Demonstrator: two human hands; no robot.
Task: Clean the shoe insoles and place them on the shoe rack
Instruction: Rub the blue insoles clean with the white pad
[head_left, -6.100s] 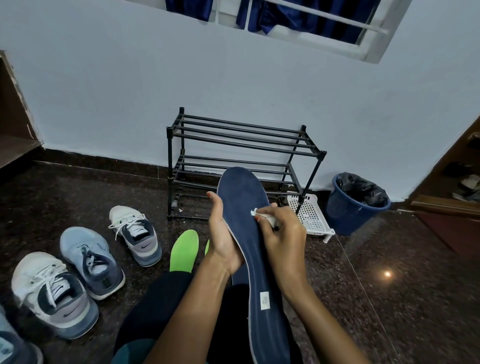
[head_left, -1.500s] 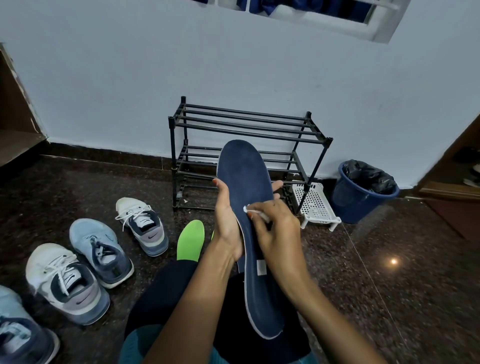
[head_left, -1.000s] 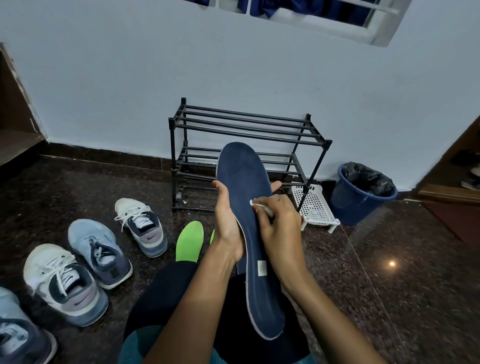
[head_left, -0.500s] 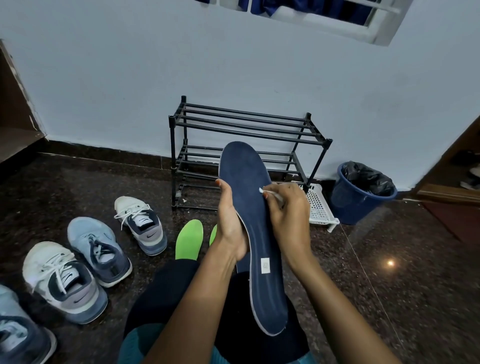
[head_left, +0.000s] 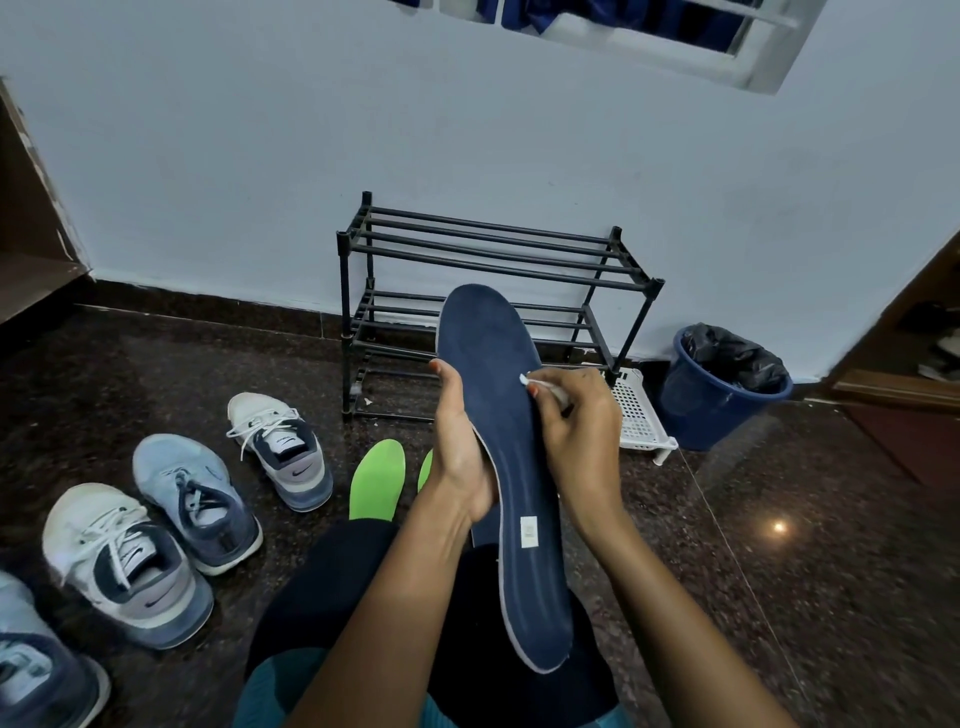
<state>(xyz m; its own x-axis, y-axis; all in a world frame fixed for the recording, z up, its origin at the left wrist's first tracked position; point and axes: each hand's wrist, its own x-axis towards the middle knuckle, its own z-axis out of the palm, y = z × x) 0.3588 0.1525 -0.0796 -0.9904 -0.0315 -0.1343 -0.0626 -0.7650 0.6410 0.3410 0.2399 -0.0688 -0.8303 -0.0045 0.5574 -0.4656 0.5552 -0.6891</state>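
Observation:
A long navy insole (head_left: 498, 415) with a small white label stands tilted over my lap, toe end up. My left hand (head_left: 460, 457) grips its left edge at mid-length, thumb on top. My right hand (head_left: 576, 431) pinches a small white wipe (head_left: 535, 383) and presses its tip on the insole's upper right part. Two green insoles (head_left: 377, 483) lie on the floor beyond my knee, the second mostly hidden behind my left hand. The black shoe rack (head_left: 493, 270) stands against the wall with bare shelves.
Several sneakers (head_left: 280, 447) sit on the dark floor at left. A white perforated basket (head_left: 636, 415) lies beside the rack's right foot. A blue bin (head_left: 722, 395) with a black liner stands further right. Wooden furniture flanks both sides.
My right hand with the wipe has slid up the insole from its middle toward the upper right edge. The left hand keeps the same grip and the insole has hardly shifted.

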